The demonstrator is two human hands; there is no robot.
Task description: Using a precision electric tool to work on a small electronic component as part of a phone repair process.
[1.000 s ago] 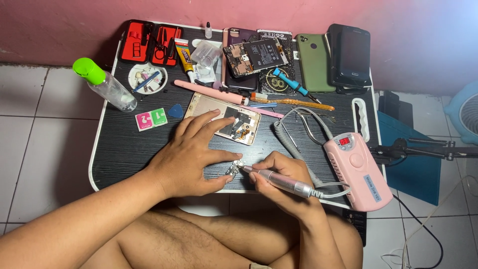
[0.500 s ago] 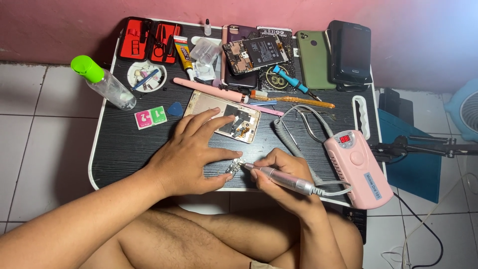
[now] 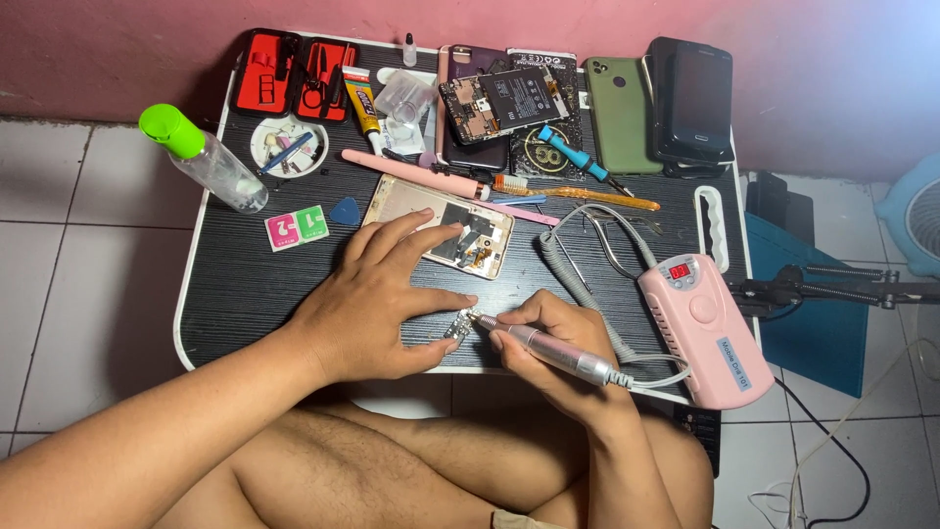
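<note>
My left hand [image 3: 377,299] rests on the black table [image 3: 245,284] and pinches a small metal part [image 3: 458,326] between thumb and forefinger near the front edge. My right hand [image 3: 553,348] grips a pink and silver rotary tool handpiece [image 3: 553,351] like a pen, its tip touching that part. A coiled cord runs from the handpiece to a pink control box [image 3: 700,328] at the right. Just behind my left fingers lies an opened gold phone body [image 3: 441,225].
Along the back lie a red tool case [image 3: 294,73], a glue tube [image 3: 362,103], an opened phone showing its board [image 3: 499,103], a green phone [image 3: 622,113] and a black phone [image 3: 695,98]. A green-capped spray bottle [image 3: 201,157], small dish [image 3: 287,147], screwdrivers and pink tweezers [image 3: 421,174] are nearby.
Both hands stay in nearly the same place, with the tool tip held at the small part. The view shifted very slightly.
</note>
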